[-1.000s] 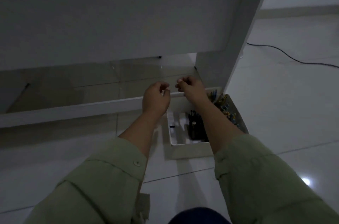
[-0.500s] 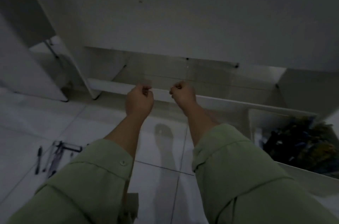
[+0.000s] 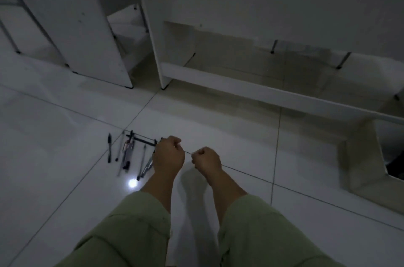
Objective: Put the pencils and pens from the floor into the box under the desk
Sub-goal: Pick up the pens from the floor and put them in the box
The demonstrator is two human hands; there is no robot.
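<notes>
Floor point(image 3: 65, 179): pale tile, dim, so go slow.
Box point(image 3: 363, 164): far right under the worktop, contents hidden.
Pens point(image 3: 129, 153): loose bunch just left of the hands; I'd gather several at once.
Left hand point(image 3: 168, 157): curled, empty, over the bunch.
Right hand point(image 3: 206, 159): curled, apparently empty.

I am holding both forearms out toward 12 o'clock, pale green sleeves point(image 3: 140, 223) pushed up. My left hand point(image 3: 168, 157) is curling its fingers point(image 3: 175, 141) into a loose fist, and my right hand point(image 3: 206, 158), at its 3 o'clock, is doing likewise, holding nothing.
</notes>
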